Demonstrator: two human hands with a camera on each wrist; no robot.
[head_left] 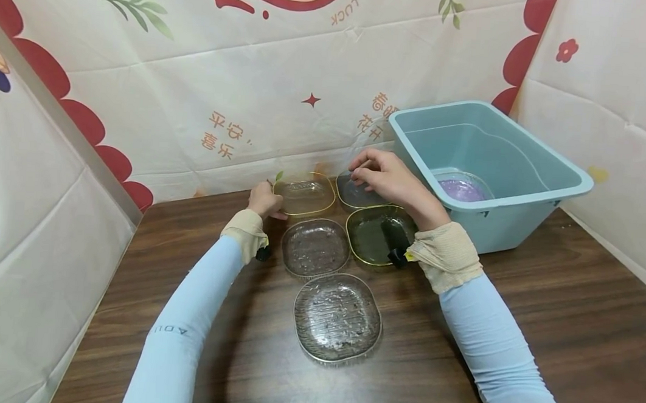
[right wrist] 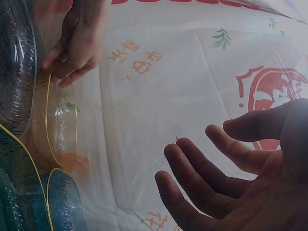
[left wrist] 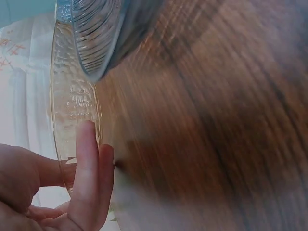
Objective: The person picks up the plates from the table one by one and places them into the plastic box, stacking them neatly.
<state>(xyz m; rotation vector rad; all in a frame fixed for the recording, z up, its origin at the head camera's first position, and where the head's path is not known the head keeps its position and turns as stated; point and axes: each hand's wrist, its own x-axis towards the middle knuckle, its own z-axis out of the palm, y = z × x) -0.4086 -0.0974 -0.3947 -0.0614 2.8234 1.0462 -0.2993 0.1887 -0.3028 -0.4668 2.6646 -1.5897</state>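
Note:
My left hand [head_left: 266, 200] grips the left edge of a clear amber dish [head_left: 304, 194] with a gold rim, standing against the back cloth. In the left wrist view the thumb and fingers lie on either side of the amber dish's wall [left wrist: 72, 96]. My right hand [head_left: 386, 175] hovers above a blue-grey dish [head_left: 358, 196], its fingers loosely bent and holding nothing; the right wrist view shows those bent fingers [right wrist: 202, 183] apart from any dish. Nearer on the table are a dark green dish [head_left: 373, 231] and a smoky grey dish [head_left: 316, 248].
A ribbed clear dish [head_left: 338, 318] lies closest on the brown wooden table [head_left: 198, 280]. At the right stands a light blue plastic tub [head_left: 497, 220] with a purple dish [head_left: 462, 189] inside. A printed white cloth [head_left: 285, 84] hangs behind and at the sides.

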